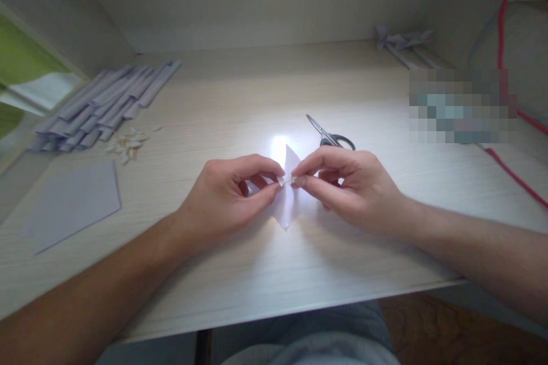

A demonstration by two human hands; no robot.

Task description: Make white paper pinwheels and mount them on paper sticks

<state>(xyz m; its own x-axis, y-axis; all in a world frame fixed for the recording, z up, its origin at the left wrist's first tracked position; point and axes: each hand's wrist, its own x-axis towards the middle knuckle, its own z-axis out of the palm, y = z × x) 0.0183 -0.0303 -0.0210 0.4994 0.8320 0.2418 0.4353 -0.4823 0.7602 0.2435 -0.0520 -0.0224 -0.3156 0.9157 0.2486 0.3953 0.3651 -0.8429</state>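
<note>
Between the fingertips of both hands is a small whitish strip (288,181), too small to tell its exact kind. My left hand (237,191) pinches one end with thumb and forefinger, and my right hand (353,185) pinches the other end. Directly under the fingertips, a creased piece of white paper (286,214) lies on the table, partly hidden by the hands and brightly lit. Just beyond my right hand lie scissors (327,134) with dark handles, their tips pointing away and to the left.
Rolled white paper tubes (107,100) are stacked at the far left, beside small pale scraps (128,142). Flat white sheets (81,199) lie nearer. Folded paper shapes with sticks (405,40) rest at the back right. A red cord (502,23) runs down the right side.
</note>
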